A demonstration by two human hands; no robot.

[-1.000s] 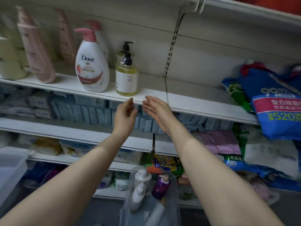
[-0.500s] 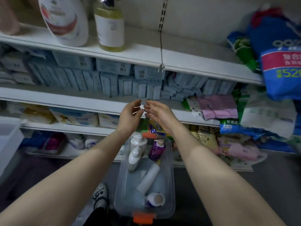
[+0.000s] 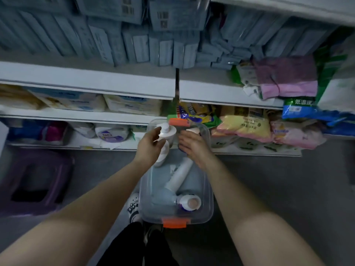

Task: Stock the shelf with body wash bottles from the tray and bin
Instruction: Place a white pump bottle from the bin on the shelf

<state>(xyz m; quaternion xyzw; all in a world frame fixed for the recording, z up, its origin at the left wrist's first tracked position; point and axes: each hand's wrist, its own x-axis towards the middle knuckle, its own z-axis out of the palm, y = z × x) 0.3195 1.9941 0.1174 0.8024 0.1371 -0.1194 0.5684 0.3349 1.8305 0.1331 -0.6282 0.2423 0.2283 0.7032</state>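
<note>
Both hands have dropped from shelf height to the clear bin (image 3: 208, 206) (floor level): left hand (image 3: 148, 148) and right hand (image 3: 194, 145) loosely spread, empty, over upright pump bottles (image 3: 166, 131), ready to pick.

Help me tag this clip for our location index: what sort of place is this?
Most likely a shop aisle or stockroom. White tiered shelves hold rows of blue boxed packs and bagged goods, and a clear bin of bottles sits on the floor below them.
</note>
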